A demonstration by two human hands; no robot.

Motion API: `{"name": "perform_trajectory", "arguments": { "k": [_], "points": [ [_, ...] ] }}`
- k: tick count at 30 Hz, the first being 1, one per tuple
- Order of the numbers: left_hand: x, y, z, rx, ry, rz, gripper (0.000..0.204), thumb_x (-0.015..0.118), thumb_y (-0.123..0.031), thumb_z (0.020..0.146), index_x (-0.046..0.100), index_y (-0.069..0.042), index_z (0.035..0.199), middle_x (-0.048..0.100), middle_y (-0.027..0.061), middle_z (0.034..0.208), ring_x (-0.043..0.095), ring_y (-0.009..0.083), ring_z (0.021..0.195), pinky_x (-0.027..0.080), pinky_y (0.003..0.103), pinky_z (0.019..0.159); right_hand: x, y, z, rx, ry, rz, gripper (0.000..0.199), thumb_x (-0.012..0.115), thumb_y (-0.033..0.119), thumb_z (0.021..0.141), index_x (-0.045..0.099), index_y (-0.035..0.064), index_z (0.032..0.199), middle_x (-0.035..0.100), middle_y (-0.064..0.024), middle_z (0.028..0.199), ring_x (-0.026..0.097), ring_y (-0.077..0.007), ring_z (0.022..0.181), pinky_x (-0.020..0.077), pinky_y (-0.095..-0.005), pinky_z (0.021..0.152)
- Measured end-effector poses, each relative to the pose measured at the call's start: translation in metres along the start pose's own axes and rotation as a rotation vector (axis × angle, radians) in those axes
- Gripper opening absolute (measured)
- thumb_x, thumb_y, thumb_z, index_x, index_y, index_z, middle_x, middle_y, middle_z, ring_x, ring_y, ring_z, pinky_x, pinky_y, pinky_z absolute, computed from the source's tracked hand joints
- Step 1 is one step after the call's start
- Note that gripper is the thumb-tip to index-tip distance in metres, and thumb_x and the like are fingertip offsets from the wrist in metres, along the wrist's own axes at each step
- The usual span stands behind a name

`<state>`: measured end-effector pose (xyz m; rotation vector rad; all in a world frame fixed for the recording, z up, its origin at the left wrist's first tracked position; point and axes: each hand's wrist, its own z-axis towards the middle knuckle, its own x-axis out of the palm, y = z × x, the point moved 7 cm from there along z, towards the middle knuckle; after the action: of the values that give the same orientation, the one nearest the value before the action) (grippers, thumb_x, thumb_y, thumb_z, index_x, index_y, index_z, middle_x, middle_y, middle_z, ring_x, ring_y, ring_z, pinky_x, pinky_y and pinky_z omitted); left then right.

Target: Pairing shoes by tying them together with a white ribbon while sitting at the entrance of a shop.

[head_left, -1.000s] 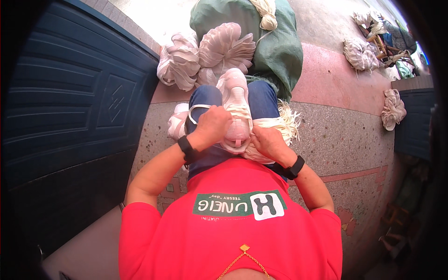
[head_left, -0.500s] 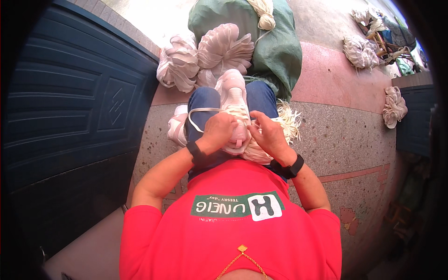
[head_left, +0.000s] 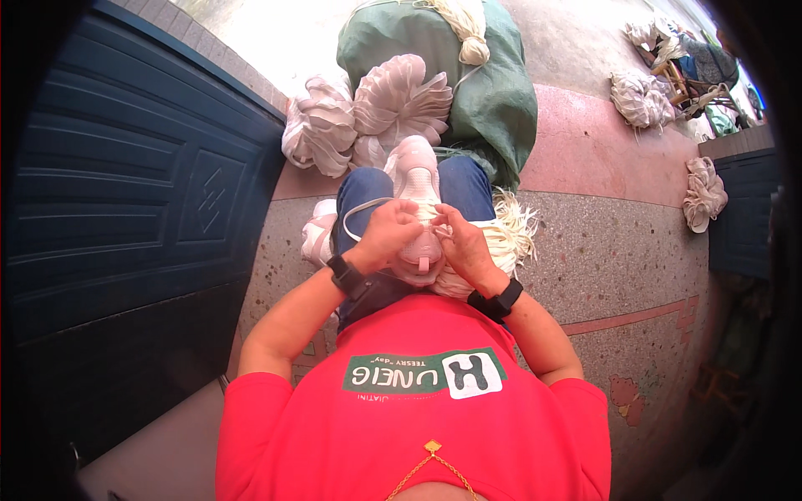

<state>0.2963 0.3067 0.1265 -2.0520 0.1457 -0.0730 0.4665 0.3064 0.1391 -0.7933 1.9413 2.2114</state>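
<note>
A pale pink and white sneaker (head_left: 415, 159) lies across my lap between my knees, toe pointing away from me. My left hand (head_left: 388, 236) is closed at the left side of its lacing, fingertips pinched at the cream shoelace (head_left: 428, 210). A loose loop of lace curves out left of that hand. On the other side, my right hand (head_left: 464, 249) pinches the lace with thumb and index finger, close to the left fingertips. The exact spot between the fingers is partly hidden. A bundle of cream shoelaces (head_left: 511, 238) rests beside my right thigh.
Clusters of pink sneakers (head_left: 401, 100) stand ahead, against a large green sack (head_left: 501, 108) topped by a lace bundle (head_left: 474, 48). Another sneaker (head_left: 317, 234) sits by my left leg. A dark blue door (head_left: 142, 184) is at left; more shoe clusters (head_left: 642, 98) lie far right.
My right hand has moved left and in to the lacing, its fingers now pinched. My left fingertips have shifted onto the lacing. The view has tilted slightly, so the sneaker appears lower.
</note>
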Motion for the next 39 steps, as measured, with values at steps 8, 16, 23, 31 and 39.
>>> {"name": "perform_trajectory", "arguments": {
  "k": [8, 16, 23, 31, 39],
  "points": [
    [0.000, -0.054, -0.013, 0.240, 0.144, 0.837, 0.050, 0.077, -0.026, 0.087, 0.062, -0.007, 0.131, 0.074, 0.0211, 0.099, 0.073, 0.0360, 0.093, 0.056, 0.045, 0.079, -0.029, -0.006, 0.020, 0.350, 0.099, 0.631, 0.029, 0.070, 0.010, 0.096, 0.060, 0.0030, 0.122, 0.068, -0.0067, 0.099, 0.059, -0.0105, 0.072, 0.0463, -0.0256, 0.055],
    [0.021, -0.054, -0.024, 0.582, 0.052, 0.959, 0.016, 0.066, -0.020, 0.095, 0.076, -0.010, 0.104, 0.074, 0.0176, 0.090, 0.072, 0.0370, 0.080, 0.057, 0.044, 0.068, -0.045, -0.009, 0.017, 0.575, 0.157, 0.585, 0.026, 0.058, 0.031, 0.106, 0.060, 0.0076, 0.118, 0.053, 0.0046, 0.079, 0.041, -0.0019, 0.059, 0.0303, -0.0202, 0.048],
    [0.004, -0.043, -0.073, 0.735, 0.074, 0.890, 0.017, 0.067, -0.013, 0.095, 0.072, -0.004, 0.108, 0.070, 0.0136, 0.084, 0.070, 0.0335, 0.076, 0.056, 0.039, 0.064, 0.001, -0.011, 0.010, -0.004, 0.181, 0.096, 0.020, 0.066, 0.009, 0.099, 0.072, -0.0046, 0.111, 0.069, -0.0102, 0.092, 0.067, -0.0217, 0.088, 0.0539, -0.0322, 0.082],
    [0.024, -0.056, -0.079, 0.862, 0.046, 0.983, 0.014, 0.070, -0.018, 0.090, 0.066, -0.009, 0.100, 0.063, 0.0079, 0.073, 0.067, 0.0277, 0.067, 0.052, 0.040, 0.056, 0.006, -0.015, 0.008, 0.118, 0.123, 0.096, 0.017, 0.068, 0.013, 0.092, 0.074, 0.0001, 0.101, 0.070, -0.0186, 0.094, 0.067, -0.0338, 0.089, 0.0524, -0.0410, 0.081],
    [0.030, -0.052, -0.078, 0.869, 0.112, 1.027, 0.022, 0.068, -0.008, 0.086, 0.065, -0.006, 0.108, 0.061, 0.0102, 0.075, 0.067, 0.0312, 0.068, 0.053, 0.040, 0.058, 0.013, 0.006, 0.013, 0.010, 0.095, -0.084, 0.017, 0.065, 0.011, 0.091, 0.073, 0.0001, 0.102, 0.071, -0.0225, 0.096, 0.064, -0.0426, 0.092, 0.0509, -0.0482, 0.082]
  ]
}}
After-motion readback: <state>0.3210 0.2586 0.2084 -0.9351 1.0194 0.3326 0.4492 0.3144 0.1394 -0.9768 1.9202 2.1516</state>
